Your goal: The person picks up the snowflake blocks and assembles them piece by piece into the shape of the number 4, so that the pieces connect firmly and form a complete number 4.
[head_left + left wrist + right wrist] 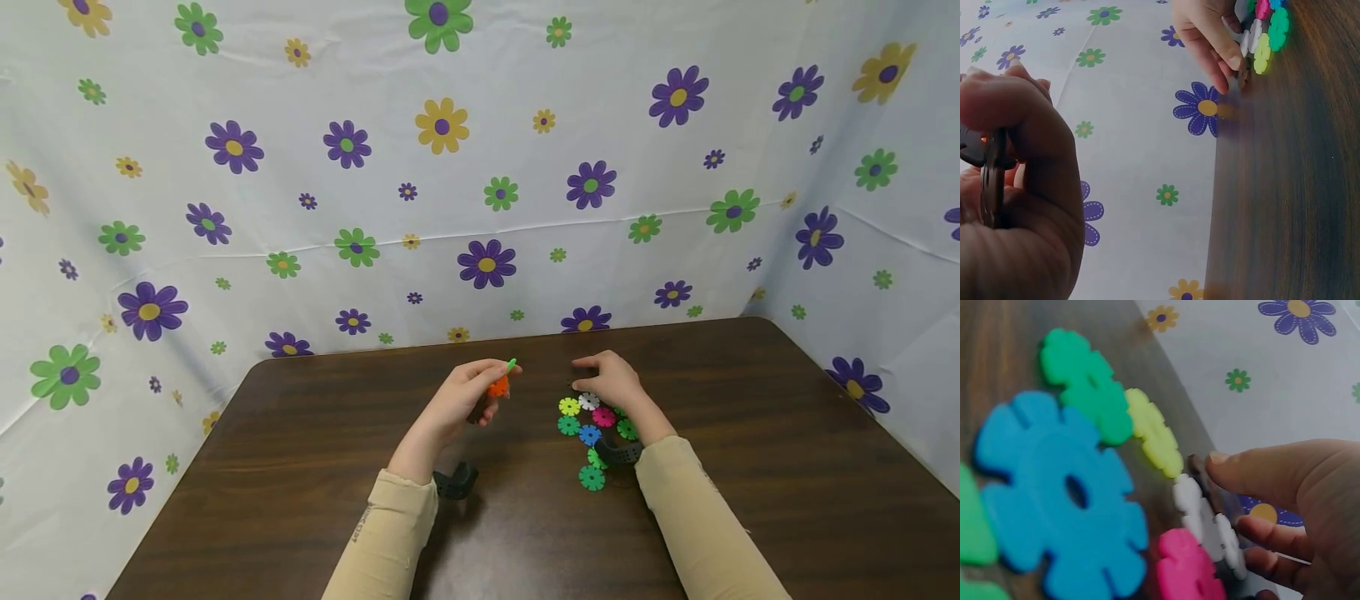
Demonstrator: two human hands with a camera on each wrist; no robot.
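In the head view my left hand (468, 396) is raised over the table, pinching an orange notched disc (498, 387) and a green disc (512, 365). A dark brown disc (992, 178) sits inside its curled fingers in the left wrist view. My right hand (617, 383) reaches to the far end of a group of flower-shaped discs. Its thumb tip is right at a brown disc (1202, 475), with the other fingers spread beside a white disc (1190, 509). Near them lie a yellow disc (569, 407), a pink disc (603, 417) and a blue disc (590, 435).
Green discs (592, 477) continue the group toward the near side, partly hidden by the right wrist strap (618, 451). The brown table (300, 500) backs onto a white flowered curtain (390, 183), which also stands along both sides.
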